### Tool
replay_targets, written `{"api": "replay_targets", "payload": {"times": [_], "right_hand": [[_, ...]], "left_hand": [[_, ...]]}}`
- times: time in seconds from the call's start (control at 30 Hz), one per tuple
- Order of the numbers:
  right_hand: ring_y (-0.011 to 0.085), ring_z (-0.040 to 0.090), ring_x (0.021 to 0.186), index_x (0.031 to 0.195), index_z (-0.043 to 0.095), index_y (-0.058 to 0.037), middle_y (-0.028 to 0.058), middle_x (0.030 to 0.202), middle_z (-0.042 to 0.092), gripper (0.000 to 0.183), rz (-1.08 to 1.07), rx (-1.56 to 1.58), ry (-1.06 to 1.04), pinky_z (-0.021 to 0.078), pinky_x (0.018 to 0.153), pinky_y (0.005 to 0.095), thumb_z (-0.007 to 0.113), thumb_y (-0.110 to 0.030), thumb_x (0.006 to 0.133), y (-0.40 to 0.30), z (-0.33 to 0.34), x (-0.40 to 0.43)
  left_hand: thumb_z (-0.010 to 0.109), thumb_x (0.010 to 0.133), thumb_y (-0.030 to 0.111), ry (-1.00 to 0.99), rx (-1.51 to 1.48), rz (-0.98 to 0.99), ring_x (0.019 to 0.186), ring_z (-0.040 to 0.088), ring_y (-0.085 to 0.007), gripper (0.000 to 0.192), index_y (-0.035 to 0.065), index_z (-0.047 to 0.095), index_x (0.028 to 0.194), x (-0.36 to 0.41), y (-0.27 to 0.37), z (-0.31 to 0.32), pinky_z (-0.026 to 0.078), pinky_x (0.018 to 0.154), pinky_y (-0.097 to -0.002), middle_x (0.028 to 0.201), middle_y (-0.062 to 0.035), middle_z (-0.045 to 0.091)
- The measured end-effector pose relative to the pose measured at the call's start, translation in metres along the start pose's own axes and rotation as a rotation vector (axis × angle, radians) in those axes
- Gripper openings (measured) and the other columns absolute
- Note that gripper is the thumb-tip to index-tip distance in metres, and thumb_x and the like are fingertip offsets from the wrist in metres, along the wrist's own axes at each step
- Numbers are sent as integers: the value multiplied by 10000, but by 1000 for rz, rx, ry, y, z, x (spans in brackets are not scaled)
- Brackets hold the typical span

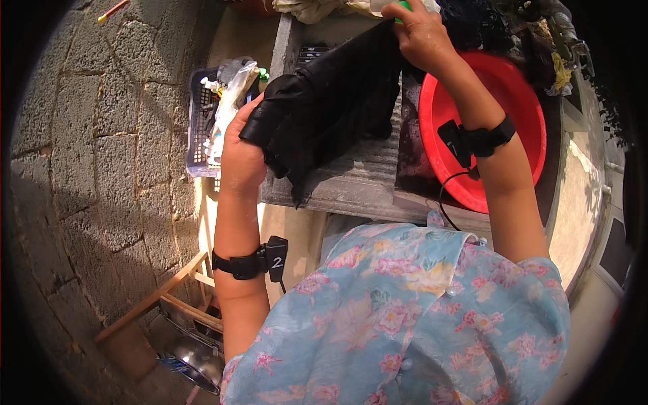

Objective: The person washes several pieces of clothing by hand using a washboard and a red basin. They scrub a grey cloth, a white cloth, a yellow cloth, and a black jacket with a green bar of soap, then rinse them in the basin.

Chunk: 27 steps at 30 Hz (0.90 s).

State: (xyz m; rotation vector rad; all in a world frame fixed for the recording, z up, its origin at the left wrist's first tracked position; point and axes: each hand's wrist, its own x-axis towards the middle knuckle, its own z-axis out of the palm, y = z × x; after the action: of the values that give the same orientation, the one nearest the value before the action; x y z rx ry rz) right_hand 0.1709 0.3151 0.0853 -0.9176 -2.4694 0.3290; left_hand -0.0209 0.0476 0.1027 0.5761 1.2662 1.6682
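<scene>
A black garment (339,101) hangs stretched between my two hands over a ridged stone washboard slab (364,172). My left hand (248,152) grips its lower left end, where a thick band of the fabric is folded over. At the upper right, my right hand (417,35) pinches the opposite corner, and a bit of something green and white shows by its fingers. The cloth looks dark and wet. Beneath my right forearm stands a red plastic basin (529,111), partly hidden by the arm.
A plastic basket (195,131) with bottles and bags stands left of the slab, near a block wall (116,116). Pale cloth (309,10) and dark fabric (471,25) lie at the far side. A metal tap (582,53) is at the upper right, a wooden frame (152,298) at the lower left.
</scene>
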Motion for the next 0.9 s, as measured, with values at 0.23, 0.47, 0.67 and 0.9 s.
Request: {"api": "replay_targets", "payload": {"times": [0.23, 0.47, 0.67, 0.9], "right_hand": [[446, 556, 956, 1039, 614, -141, 183, 1093, 553, 211, -212, -73, 287, 460, 851, 513, 520, -61, 868, -42, -120, 85], [415, 526, 982, 1247, 522, -148, 146, 1247, 498, 474, -333, 347, -180, 459, 777, 494, 698, -217, 813, -109, 75, -80], [361, 492, 1118, 1243, 546, -167, 95, 1369, 481, 400, -546, 82, -447, 402, 901, 428, 554, -182, 843, -84, 135, -114], [358, 522, 1080, 1210, 579, -169, 60, 1249, 532, 374, 27, -312, -367, 435, 851, 443, 564, -153, 836, 17, 142, -43]], "left_hand": [[449, 978, 160, -130, -419, 63, 1076, 642, -269, 367, -37, 540, 1274, -6, 52, 48, 519, 950, -387, 1192, -159, 640], [558, 799, 17, 197, 1141, -75, 1161, 536, -313, 295, -18, 625, 1084, -40, -74, -65, 418, 995, -374, 1240, -175, 567], [536, 744, 6, 156, 1306, -128, 1138, 476, -397, 308, -39, 593, 1044, -64, -82, -92, 361, 1034, -444, 1206, -198, 546], [701, 712, 51, 301, 1724, 173, 1240, 427, -390, 463, 24, 579, 1158, -43, -58, -19, 323, 1049, -527, 1246, -160, 522]]}}
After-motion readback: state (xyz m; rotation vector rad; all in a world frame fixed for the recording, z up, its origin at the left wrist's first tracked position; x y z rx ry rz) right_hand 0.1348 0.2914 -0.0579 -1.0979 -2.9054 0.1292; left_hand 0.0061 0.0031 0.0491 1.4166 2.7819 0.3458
